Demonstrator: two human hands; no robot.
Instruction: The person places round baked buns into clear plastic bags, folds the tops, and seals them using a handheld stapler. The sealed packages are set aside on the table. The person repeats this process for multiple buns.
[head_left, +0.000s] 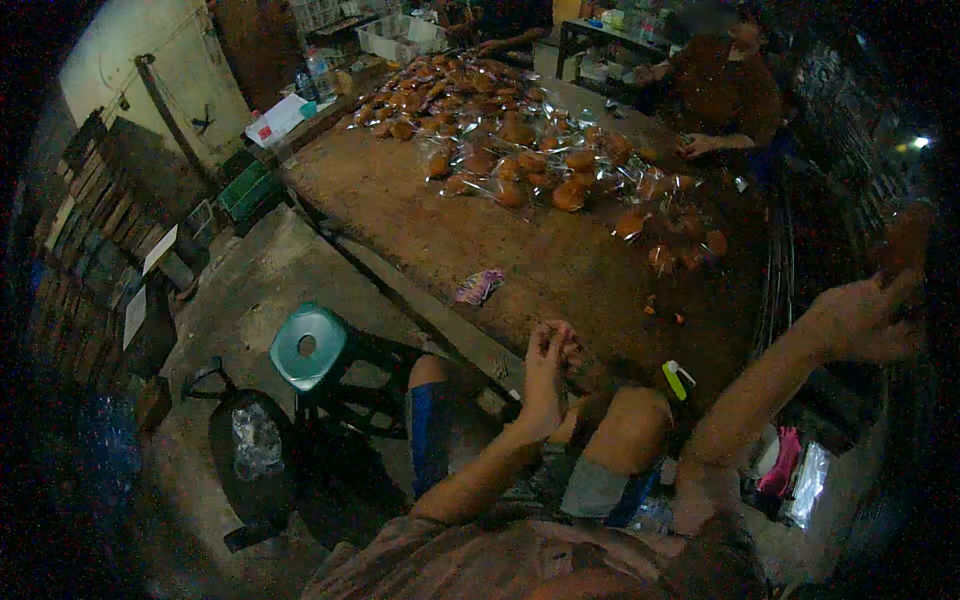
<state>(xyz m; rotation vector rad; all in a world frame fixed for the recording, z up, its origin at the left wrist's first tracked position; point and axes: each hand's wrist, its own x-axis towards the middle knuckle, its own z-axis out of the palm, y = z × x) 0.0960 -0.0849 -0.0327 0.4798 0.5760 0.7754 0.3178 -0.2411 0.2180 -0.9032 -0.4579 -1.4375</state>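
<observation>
My left hand (550, 360) is raised in front of my knees at the near edge of the brown table (360, 195). Its fingers are bent in, and I cannot tell whether anything small is between them. Far out to the right is my right hand (862, 319), by a brown shape (904, 236) in the dark; whether it grips that is unclear. A crumpled pink-and-white packet (480, 287) lies beyond my left hand. Nearer my right forearm is a lime-green tool with a white part (675, 379). Many brown rounds in clear plastic wrap (517, 169) are heaped across the tabletop.
A co-worker (720, 97) sits at the far right side of the table. A teal plastic stool (309, 346) and a dark container holding clear plastic (256, 442) stand to my left. Pink cloth-like material (781, 461) and a shiny plastic bundle (810, 480) lie low on the right.
</observation>
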